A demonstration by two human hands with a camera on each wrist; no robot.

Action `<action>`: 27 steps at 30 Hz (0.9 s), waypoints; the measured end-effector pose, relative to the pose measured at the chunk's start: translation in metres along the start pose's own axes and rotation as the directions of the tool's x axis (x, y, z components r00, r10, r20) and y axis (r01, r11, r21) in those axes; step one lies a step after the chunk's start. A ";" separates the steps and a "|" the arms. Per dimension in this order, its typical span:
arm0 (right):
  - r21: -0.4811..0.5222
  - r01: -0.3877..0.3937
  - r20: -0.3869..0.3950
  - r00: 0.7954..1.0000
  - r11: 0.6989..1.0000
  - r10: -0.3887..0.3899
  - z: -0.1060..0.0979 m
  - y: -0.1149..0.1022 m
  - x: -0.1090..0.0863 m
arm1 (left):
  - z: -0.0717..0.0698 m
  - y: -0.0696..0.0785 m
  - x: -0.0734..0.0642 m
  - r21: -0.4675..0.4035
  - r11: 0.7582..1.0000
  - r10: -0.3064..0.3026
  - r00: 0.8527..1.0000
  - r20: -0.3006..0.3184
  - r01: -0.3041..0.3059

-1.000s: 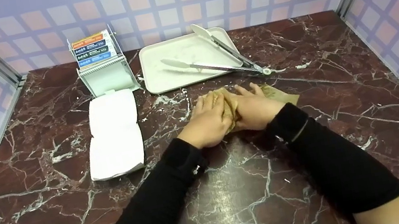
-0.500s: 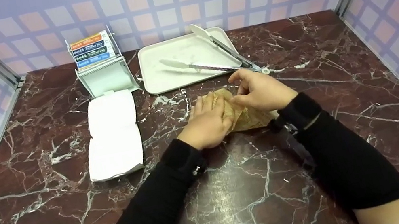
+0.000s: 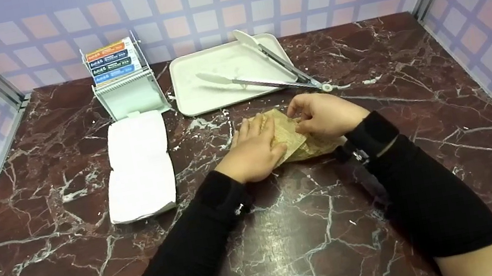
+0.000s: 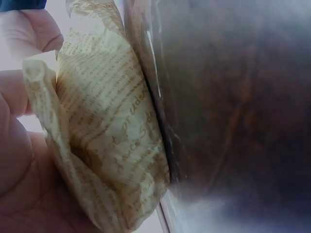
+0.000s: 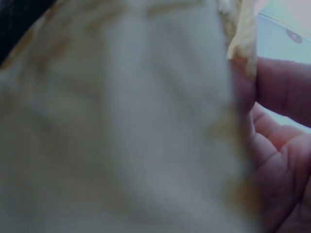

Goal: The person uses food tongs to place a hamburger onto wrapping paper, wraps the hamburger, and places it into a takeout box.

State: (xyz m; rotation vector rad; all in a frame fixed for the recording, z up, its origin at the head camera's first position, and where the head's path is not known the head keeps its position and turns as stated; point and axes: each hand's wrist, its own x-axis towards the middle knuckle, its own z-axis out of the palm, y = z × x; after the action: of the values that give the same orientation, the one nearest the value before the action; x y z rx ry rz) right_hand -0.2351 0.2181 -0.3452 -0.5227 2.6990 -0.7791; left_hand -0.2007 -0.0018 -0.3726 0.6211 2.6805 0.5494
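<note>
At the tips of the right hand's (image 3: 328, 113) thumb and forefinger, closed in a pinch, is an edge of the printed tan paper wrapper (image 3: 288, 133). Just left of that pinch, the left hand (image 3: 253, 149) lies on the wrapper with its fingers straight, pressing rather than grasping. Beneath both is the dark marbled table (image 3: 274, 239). Just beyond the grip, the hinge end of the metal tongs (image 3: 267, 83) overhangs the near edge of a white tray (image 3: 198, 97), their two arms spread apart. Well left of the grip lies an opened white carton (image 3: 141, 189); just beyond it stands a rack (image 3: 135, 100) with four stacked coloured boxes (image 3: 113, 63).
</note>
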 end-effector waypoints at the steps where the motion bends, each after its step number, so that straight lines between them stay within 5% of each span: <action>1: -0.005 0.005 0.005 1.000 1.000 -0.005 0.000 0.001 0.000 | -0.001 -0.001 0.000 -0.003 1.000 0.003 1.000 0.004 -0.003; 16: -0.064 -0.004 0.053 0.999 0.998 0.007 0.001 0.000 0.001 | -0.015 -0.022 0.004 -0.007 0.994 0.108 0.989 0.103 -0.108; 27: -0.144 0.053 0.063 0.997 0.988 -0.044 0.003 0.003 0.003 | -0.016 -0.022 0.007 0.049 0.993 0.107 0.992 0.067 -0.110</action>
State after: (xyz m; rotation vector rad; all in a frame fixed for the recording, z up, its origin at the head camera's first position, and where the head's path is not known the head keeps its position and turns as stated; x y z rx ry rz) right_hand -0.2373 0.2177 -0.3495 -0.6366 2.7101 -0.5706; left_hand -0.2205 -0.0214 -0.3698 0.7895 2.6204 0.4803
